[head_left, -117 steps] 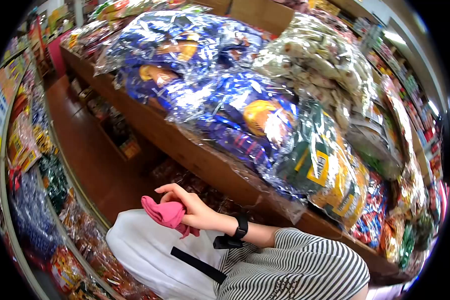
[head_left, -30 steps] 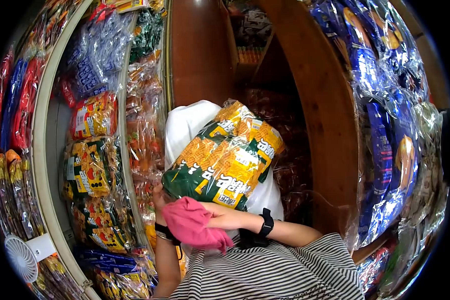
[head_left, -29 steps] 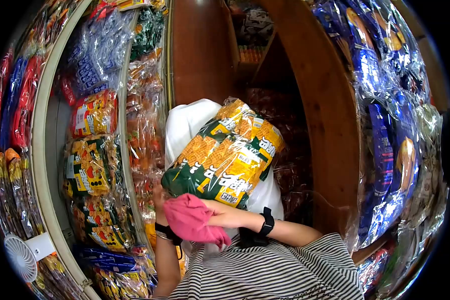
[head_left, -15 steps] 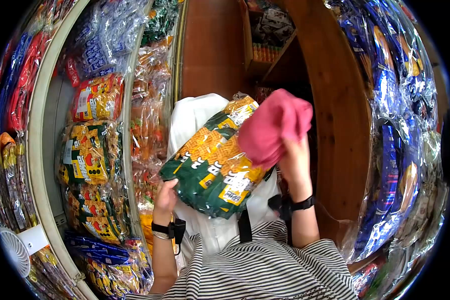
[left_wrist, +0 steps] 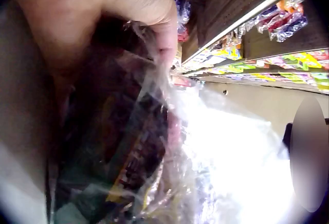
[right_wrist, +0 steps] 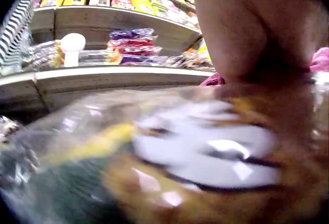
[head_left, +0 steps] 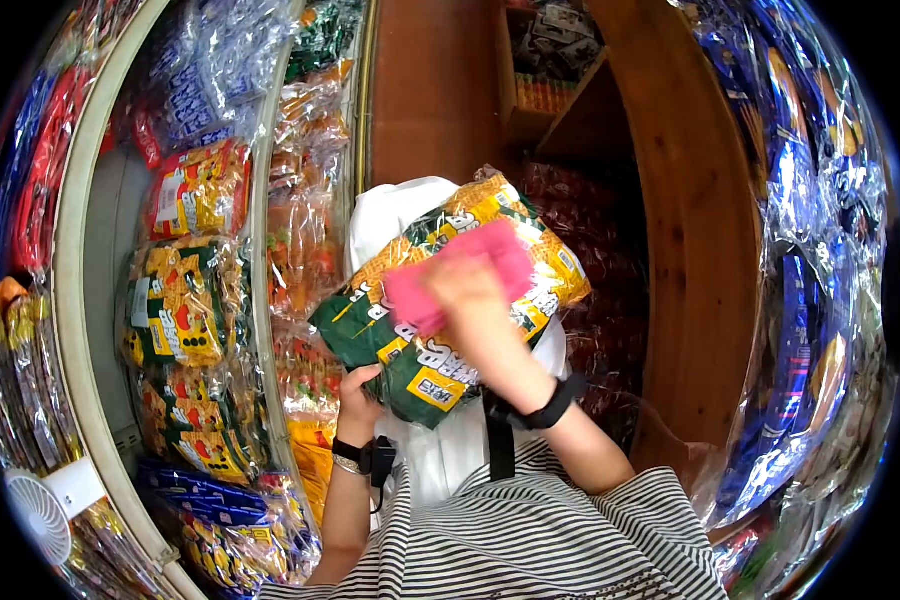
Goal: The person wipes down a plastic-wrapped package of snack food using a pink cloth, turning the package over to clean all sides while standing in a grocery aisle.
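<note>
A clear plastic multipack of green-and-yellow snack bags [head_left: 435, 375] lies tilted across the person's lap. At its near left corner, the left hand [head_left: 360, 400] grips the wrapping; the left wrist view shows the fingers [left_wrist: 164, 41] pinching a fold of loose clear film [left_wrist: 164, 87]. The right hand [head_left: 467, 290] holds a pink cloth [head_left: 500, 255] against the middle of the pack's upper face, blurred by motion. Seen from the right wrist, the pack's printed front [right_wrist: 205, 147] sits right below the hand, and only scraps of the cloth [right_wrist: 321, 60] show beside it.
Shelves on the left hold wrapped snack packs [head_left: 180, 305] and a small white fan [head_left: 40, 515]. To the right runs a wooden bin wall [head_left: 695, 230] with blue packs [head_left: 795, 340] behind it. A wooden box [head_left: 555, 100] stands ahead on the brown floor [head_left: 430, 100].
Earliest, the view faced the bin, with the cloth in hand and no pack in the lap. Since then the cloth has swept from the pack's near side to its right edge, then onto its middle.
</note>
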The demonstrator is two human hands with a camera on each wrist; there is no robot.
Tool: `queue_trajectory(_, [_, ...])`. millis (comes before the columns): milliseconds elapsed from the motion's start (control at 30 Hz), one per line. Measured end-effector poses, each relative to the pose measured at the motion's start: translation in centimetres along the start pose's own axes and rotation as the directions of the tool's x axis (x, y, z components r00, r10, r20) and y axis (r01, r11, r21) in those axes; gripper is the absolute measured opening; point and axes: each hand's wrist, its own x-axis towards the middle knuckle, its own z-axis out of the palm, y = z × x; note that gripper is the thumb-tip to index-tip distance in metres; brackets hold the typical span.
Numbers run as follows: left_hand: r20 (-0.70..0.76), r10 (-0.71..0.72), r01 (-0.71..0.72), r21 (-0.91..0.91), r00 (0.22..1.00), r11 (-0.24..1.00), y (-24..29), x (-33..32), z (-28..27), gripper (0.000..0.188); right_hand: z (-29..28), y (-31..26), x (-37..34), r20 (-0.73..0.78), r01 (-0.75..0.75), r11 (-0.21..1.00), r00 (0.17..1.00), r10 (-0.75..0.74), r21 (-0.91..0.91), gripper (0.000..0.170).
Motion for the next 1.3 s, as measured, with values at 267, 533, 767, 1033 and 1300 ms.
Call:
queue_trajectory(267, [-0.044,-0.044,0.044,-0.016,0.998,0.999,-1.4,-0.3,-3.5,0.045,-0.7,-2.7,0.3,0.146,0.141,0.985,0.977,-0.154,0.097,0.037])
queue_trajectory(533, [-0.068,-0.163,0.143,-0.236,0.984,0.961,0.3,0.7,0.7,0.023,-2.1,3.6,3.7,-0.047,-0.104,0.981,0.994,0.097,-0.166,0.04])
queue_trajectory(767, [-0.044,0.023,-0.023,0.0,0.999,1.0,-3.1,0.4,-4.6,0.014,4.2,-5.4,2.5,0.195,0.304,0.933,0.92,-0.34,0.193,0.036])
queue_trajectory(1033, [-0.005,-0.063,0.061,-0.165,0.998,0.984,-1.6,0.0,-2.4,0.011,-1.4,5.2,7.0,0.12,0.088,0.984,0.99,-0.07,-0.154,0.044])
queue_trajectory(1300, [0.081,-0.021,0.028,-0.085,0.996,0.996,-3.3,1.5,-4.5,0.016,4.1,-0.7,8.4,0.262,0.31,0.948,0.923,-0.282,-0.072,0.028])
